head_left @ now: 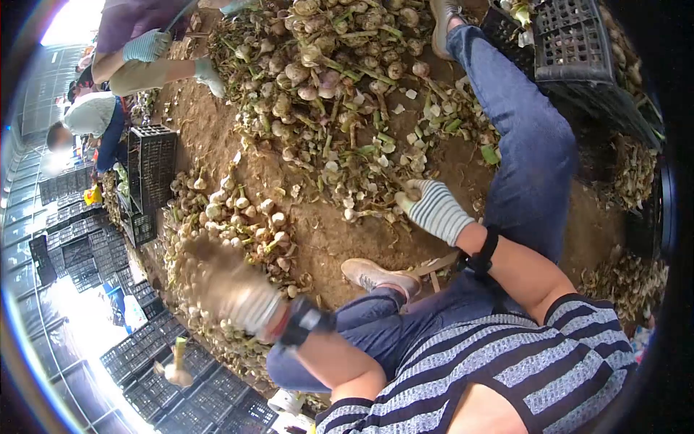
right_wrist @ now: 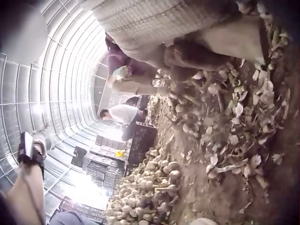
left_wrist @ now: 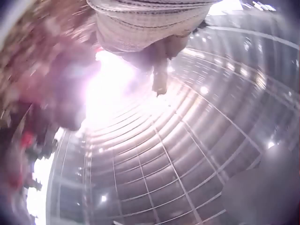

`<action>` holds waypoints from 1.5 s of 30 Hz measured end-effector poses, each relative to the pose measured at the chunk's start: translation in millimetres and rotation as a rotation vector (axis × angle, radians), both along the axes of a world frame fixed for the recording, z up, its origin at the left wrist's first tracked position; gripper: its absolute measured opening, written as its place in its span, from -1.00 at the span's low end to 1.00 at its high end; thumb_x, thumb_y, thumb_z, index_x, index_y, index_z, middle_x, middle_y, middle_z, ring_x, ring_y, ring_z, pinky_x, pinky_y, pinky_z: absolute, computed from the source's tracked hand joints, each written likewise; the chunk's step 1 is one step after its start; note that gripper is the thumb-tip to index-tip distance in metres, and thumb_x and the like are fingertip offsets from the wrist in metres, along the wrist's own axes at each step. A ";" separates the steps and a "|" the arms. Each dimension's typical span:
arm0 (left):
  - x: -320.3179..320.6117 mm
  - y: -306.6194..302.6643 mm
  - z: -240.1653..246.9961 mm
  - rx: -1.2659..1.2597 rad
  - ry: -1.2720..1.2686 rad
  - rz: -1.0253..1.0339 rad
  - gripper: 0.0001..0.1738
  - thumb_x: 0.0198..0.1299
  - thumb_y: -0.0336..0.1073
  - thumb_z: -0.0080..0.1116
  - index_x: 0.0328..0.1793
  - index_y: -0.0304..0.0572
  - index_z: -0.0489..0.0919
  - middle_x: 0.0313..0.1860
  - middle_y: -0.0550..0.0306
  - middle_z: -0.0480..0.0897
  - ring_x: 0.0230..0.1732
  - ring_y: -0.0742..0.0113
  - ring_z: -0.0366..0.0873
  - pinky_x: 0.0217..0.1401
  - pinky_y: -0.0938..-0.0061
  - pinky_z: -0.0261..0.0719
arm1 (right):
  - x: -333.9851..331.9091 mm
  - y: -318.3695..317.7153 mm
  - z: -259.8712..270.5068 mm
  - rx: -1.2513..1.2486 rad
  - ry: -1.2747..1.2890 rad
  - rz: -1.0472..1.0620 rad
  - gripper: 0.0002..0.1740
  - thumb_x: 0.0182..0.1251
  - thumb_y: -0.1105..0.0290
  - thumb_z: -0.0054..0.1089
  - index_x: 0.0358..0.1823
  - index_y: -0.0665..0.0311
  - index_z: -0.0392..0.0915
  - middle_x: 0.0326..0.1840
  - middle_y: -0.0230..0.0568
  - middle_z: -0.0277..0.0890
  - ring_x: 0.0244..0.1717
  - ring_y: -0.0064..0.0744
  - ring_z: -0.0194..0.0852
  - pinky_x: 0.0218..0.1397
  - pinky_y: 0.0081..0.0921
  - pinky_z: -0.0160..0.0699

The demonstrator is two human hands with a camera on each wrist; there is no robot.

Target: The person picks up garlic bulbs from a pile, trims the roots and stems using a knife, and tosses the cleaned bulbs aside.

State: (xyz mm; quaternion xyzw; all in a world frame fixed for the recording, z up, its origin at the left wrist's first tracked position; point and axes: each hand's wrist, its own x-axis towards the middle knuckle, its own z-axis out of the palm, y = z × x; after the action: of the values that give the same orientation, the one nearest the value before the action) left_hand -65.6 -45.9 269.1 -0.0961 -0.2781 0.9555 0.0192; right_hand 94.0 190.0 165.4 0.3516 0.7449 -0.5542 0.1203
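My left hand, in a pale glove with dirty fingers, is blurred and stretched out over a heap of trimmed garlic. Its fingers extend loosely, with nothing visible in them; one finger points away in the left wrist view. Left of it, a garlic bulb with a short stem hangs in mid-air, apart from the hand. My right hand, in a striped glove, is beside the untrimmed garlic pile. Its fingers curl around a flat, tan-grey blade-like tool, mostly hidden by the glove in the right wrist view.
Untrimmed garlic with stems is piled ahead, with peelings on the soil. Black crates stand at the left; more line the lower left. Another crate is at upper right. Two other people are at upper left.
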 end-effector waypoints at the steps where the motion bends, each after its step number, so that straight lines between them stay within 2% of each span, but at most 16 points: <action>1: -7.1 25.9 -37.7 -0.641 0.044 -0.200 -0.54 0.17 -0.31 0.18 0.18 -0.27 0.41 -0.09 -0.11 0.61 -0.16 0.14 0.60 -0.08 0.35 0.65 | -4.4 -3.9 -6.3 0.063 0.035 -0.001 -0.66 0.23 0.19 0.09 -0.29 0.39 0.56 -0.55 -0.04 0.55 -0.51 -0.24 0.52 -0.34 -0.35 0.50; 2: -10.9 59.1 -72.1 -1.468 0.140 -0.361 -0.54 0.17 -0.34 0.16 0.21 -0.26 0.40 -0.04 -0.11 0.60 -0.10 0.10 0.58 -0.03 0.34 0.61 | -5.4 -2.8 -6.2 0.061 0.032 -0.004 -0.66 0.23 0.19 0.09 -0.29 0.39 0.56 -0.55 -0.04 0.55 -0.51 -0.24 0.52 -0.34 -0.35 0.50; 6: -34.3 173.8 -211.4 -2.350 0.602 -0.811 -0.48 0.17 -0.49 0.09 0.30 -0.24 0.35 0.12 -0.14 0.55 0.14 -0.05 0.49 0.17 0.30 0.47 | -1.8 17.7 -5.6 -0.132 -0.091 -0.093 -0.62 0.25 0.18 0.14 -0.17 0.41 0.56 -0.62 -0.17 0.50 -0.59 -0.39 0.38 -0.41 -0.43 0.44; 7: -36.6 199.2 -202.3 -3.035 0.918 -0.676 -0.43 0.16 -0.37 0.14 0.32 -0.31 0.32 0.16 -0.22 0.51 0.23 -0.10 0.43 0.25 0.24 0.42 | 1.9 21.0 -10.8 -0.183 -0.099 -0.152 -0.59 0.25 0.18 0.16 -0.11 0.43 0.55 -0.63 -0.22 0.48 -0.59 -0.44 0.36 -0.42 -0.46 0.43; 8: -43.5 217.1 -226.8 -3.287 1.019 -0.766 -0.36 0.13 -0.23 0.17 0.32 -0.35 0.31 0.19 -0.28 0.48 0.26 -0.16 0.38 0.28 0.19 0.38 | 4.4 23.6 -15.1 -0.232 -0.103 -0.210 -0.56 0.26 0.17 0.17 -0.05 0.45 0.53 -0.63 -0.26 0.46 -0.59 -0.50 0.34 -0.43 -0.49 0.42; 10: -63.1 238.8 -260.3 -3.220 0.823 -1.307 -0.39 0.10 -0.25 0.16 0.29 -0.34 0.36 0.18 -0.28 0.49 0.19 -0.12 0.45 0.21 0.22 0.44 | 3.1 30.0 -11.5 -0.242 -0.070 -0.217 -0.54 0.26 0.18 0.19 0.00 0.46 0.50 -0.62 -0.33 0.44 -0.57 -0.56 0.34 -0.44 -0.52 0.41; 14: -55.6 200.5 -276.1 -3.199 1.043 -1.050 -0.49 0.08 -0.42 0.11 0.22 -0.34 0.43 0.14 -0.23 0.53 0.03 -0.05 0.57 0.05 0.30 0.55 | 5.0 33.5 1.4 -0.240 -0.041 -0.234 -0.55 0.27 0.13 0.17 -0.06 0.43 0.52 -0.60 -0.38 0.42 -0.55 -0.58 0.29 -0.45 -0.50 0.37; 17: -9.4 123.2 -248.3 -2.080 0.847 -0.818 -0.54 0.09 -0.58 0.02 0.18 -0.24 0.46 -0.02 -0.06 0.58 -0.09 0.18 0.59 -0.08 0.42 0.59 | 8.8 32.7 7.2 -0.304 0.035 -0.274 -0.65 0.25 0.16 0.15 -0.27 0.38 0.52 -0.60 -0.42 0.39 -0.56 -0.60 0.26 -0.48 -0.53 0.32; 20: 48.8 105.7 -103.7 -1.253 0.223 -0.855 -0.54 0.18 -0.50 0.05 0.24 -0.13 0.41 -0.04 0.13 0.57 -0.14 0.26 0.59 -0.13 0.35 0.62 | 17.9 31.7 -1.8 -0.301 0.176 -0.270 -0.75 0.27 0.22 0.14 -0.32 0.30 0.52 -0.62 -0.51 0.33 -0.58 -0.68 0.18 -0.53 -0.60 0.22; 30: 80.2 73.6 -44.7 -1.796 0.477 -0.688 -0.52 -0.09 -0.53 0.38 0.02 -0.17 0.51 -0.12 0.21 0.61 -0.14 0.38 0.57 -0.07 0.51 0.57 | 35.8 27.7 51.2 0.156 0.256 -0.084 -0.66 0.27 0.24 0.20 -0.19 0.44 0.56 -0.48 -0.28 0.57 -0.46 -0.57 0.43 -0.39 -0.54 0.44; 33: 95.3 70.9 -49.4 -1.600 0.474 -0.800 -0.51 -0.11 -0.45 0.43 0.00 -0.20 0.51 -0.18 0.17 0.63 -0.19 0.43 0.59 -0.11 0.52 0.59 | 32.1 30.7 73.7 0.471 0.223 0.302 -0.73 0.18 0.25 0.18 -0.28 0.34 0.56 -0.49 0.02 0.55 -0.52 -0.14 0.55 -0.42 -0.34 0.52; 34: 97.5 65.7 -49.8 -1.757 0.605 -0.816 -0.50 -0.06 -0.40 0.39 0.05 -0.18 0.47 -0.10 0.14 0.60 -0.12 0.33 0.58 -0.05 0.45 0.59 | 34.1 23.4 68.6 0.499 0.480 0.308 -0.75 0.12 0.23 0.19 -0.36 0.30 0.54 -0.53 0.01 0.53 -0.49 -0.01 0.54 -0.39 -0.27 0.53; 36: 101.9 56.1 -47.7 -2.072 0.883 -0.795 -0.47 0.04 -0.28 0.32 0.15 -0.16 0.40 0.08 0.07 0.54 0.02 0.14 0.57 0.07 0.31 0.60 | 30.0 9.7 102.3 0.479 0.383 0.488 -0.77 0.06 0.23 0.21 -0.42 0.26 0.52 -0.57 0.00 0.50 -0.49 -0.02 0.54 -0.39 -0.24 0.52; 39: 109.7 56.0 -32.1 -2.553 1.340 -0.576 -0.52 -0.02 -0.18 0.34 0.05 -0.12 0.53 -0.06 0.09 0.65 -0.01 0.20 0.59 0.08 0.31 0.53 | 27.7 1.2 114.4 0.554 0.410 0.570 -0.76 0.01 0.22 0.25 -0.40 0.22 0.53 -0.54 -0.04 0.52 -0.45 -0.01 0.56 -0.37 -0.23 0.54; 42: 113.0 65.0 -38.7 -2.557 1.201 -0.487 -0.57 -0.09 -0.25 0.39 -0.04 -0.11 0.57 -0.10 0.08 0.67 -0.03 0.19 0.60 0.08 0.29 0.51 | 26.8 5.4 103.7 0.589 0.408 0.582 -0.74 0.00 0.20 0.26 -0.39 0.23 0.53 -0.52 -0.04 0.54 -0.40 -0.01 0.58 -0.34 -0.21 0.55; 45: 110.8 67.6 -31.8 -2.359 0.996 -0.862 -0.62 -0.08 -0.24 0.39 -0.10 -0.13 0.59 -0.20 0.11 0.69 -0.14 0.22 0.63 0.02 0.32 0.55 | 23.2 14.7 93.8 0.605 0.348 0.606 -0.73 -0.01 0.19 0.27 -0.38 0.23 0.53 -0.49 -0.03 0.55 -0.37 -0.01 0.59 -0.32 -0.19 0.55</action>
State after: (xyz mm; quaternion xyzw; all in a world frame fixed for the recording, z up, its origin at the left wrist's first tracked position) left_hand 45.3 21.6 237.3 0.2200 0.7903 0.4741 0.3197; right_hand 117.2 204.7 259.2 0.0388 0.9515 -0.3023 0.0419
